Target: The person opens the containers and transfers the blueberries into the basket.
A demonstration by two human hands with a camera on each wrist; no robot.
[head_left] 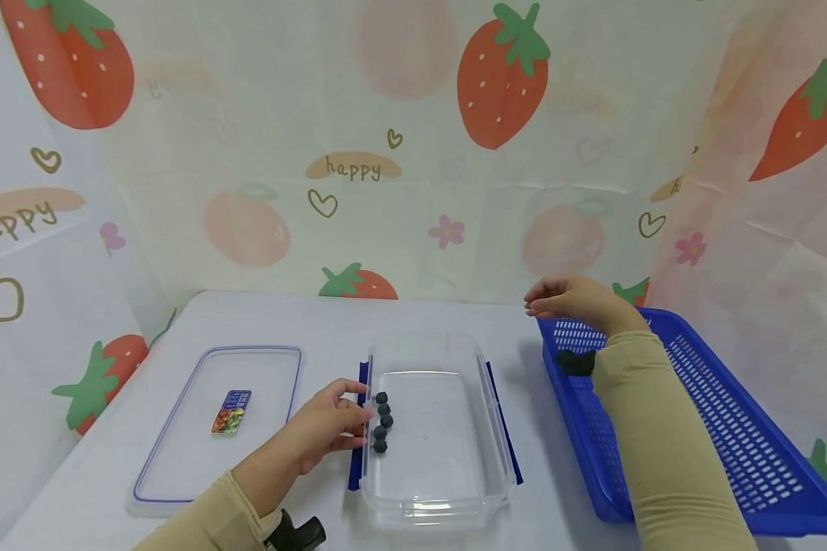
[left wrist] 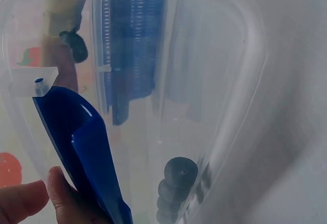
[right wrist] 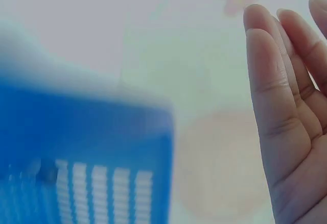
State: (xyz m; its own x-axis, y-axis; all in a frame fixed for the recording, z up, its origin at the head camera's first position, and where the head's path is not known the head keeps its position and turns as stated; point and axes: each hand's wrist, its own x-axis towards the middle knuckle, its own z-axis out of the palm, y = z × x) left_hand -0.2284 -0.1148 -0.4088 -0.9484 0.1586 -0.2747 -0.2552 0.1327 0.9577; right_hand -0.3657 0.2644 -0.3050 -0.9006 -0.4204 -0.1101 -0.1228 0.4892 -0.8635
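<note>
My left hand (head_left: 331,425) rests against the left side of a clear plastic food container (head_left: 430,436), fingers spread by its blue side latch (head_left: 355,468). In the left wrist view its fingertips are right at the hanging latch flap (left wrist: 94,147). Several dark blueberries (head_left: 380,433) lie in a line inside, along the container's left wall. Over the far left corner of a blue perforated basket (head_left: 717,413) hovers my right hand (head_left: 579,302). The right wrist view shows its fingers (right wrist: 271,86) nearly straight and together, with nothing visible in them. A small dark ball (right wrist: 48,172) appears in the basket.
Left of the container lies its clear lid (head_left: 179,459) with a blue seal and a colourful label (head_left: 231,412). A second blue latch (head_left: 505,425) hangs on the container's right side. The white table (head_left: 331,321) ends at a strawberry-printed curtain (head_left: 413,229).
</note>
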